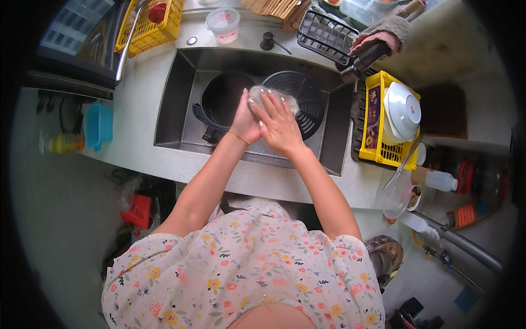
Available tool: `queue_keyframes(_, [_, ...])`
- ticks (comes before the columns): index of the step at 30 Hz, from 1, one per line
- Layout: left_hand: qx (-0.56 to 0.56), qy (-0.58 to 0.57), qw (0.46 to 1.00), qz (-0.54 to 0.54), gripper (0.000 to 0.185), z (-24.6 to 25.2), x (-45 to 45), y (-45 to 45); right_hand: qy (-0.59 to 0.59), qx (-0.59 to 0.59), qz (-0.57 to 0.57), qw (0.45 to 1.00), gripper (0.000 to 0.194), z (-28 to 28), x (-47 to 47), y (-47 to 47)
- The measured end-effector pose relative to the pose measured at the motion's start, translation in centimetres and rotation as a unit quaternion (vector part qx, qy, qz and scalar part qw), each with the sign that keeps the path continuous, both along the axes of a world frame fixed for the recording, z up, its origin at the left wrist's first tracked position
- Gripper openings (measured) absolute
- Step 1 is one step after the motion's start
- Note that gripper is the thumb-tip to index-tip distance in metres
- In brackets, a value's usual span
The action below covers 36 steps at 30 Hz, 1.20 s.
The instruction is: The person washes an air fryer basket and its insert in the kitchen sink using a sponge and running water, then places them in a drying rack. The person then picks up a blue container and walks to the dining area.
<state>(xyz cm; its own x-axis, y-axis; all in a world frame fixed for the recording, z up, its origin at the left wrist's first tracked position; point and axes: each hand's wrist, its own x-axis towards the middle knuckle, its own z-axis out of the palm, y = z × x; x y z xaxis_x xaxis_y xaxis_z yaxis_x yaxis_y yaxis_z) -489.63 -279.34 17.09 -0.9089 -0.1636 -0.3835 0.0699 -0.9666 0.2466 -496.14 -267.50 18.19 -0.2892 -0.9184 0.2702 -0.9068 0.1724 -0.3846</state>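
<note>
Over the sink, my left hand supports a pale greyish scrubbing cloth or pad from the left and below. My right hand lies flat over the same pad, its fingers spread and pressing it between both palms. Below them in the stainless steel sink stands a round black pot or air-fryer basket with a handle toward the front left. A round black slotted rack sits at its right, partly hidden by my right hand and the pad.
Right of the sink, a yellow plastic basket holds white bowls. The black faucet carries a draped cloth. Behind the sink are a lidded plastic tub, a soap dispenser pump and a black wire rack. Another yellow basket stands back left.
</note>
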Motion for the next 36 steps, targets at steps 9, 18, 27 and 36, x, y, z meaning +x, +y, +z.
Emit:
queue_keyframes(9, [-0.061, 0.003, 0.997, 0.035, 0.062, -1.2, -0.3, -0.4, -0.055, -0.004, -0.054, 0.997, 0.053, -0.4, 1.8, -0.5])
queue_keyframes(18, [-0.042, 0.039, 0.998, 0.018, 0.061, -1.0, -0.2, -1.6, -0.010, 0.016, -0.176, 0.984, 0.055, -0.3, -3.0, 4.0])
queue_keyframes(27, [-0.025, 0.006, 0.999, 0.038, 0.058, -1.9, -1.1, -0.9, -0.077, -0.002, -0.023, 0.997, 0.056, -1.1, 1.0, 3.0])
queue_keyframes(36, [-0.072, -0.029, 0.995, -0.063, 0.055, -0.1, -0.5, 0.6, 0.005, -0.010, -0.127, 0.992, 0.046, 0.5, -5.6, -0.2])
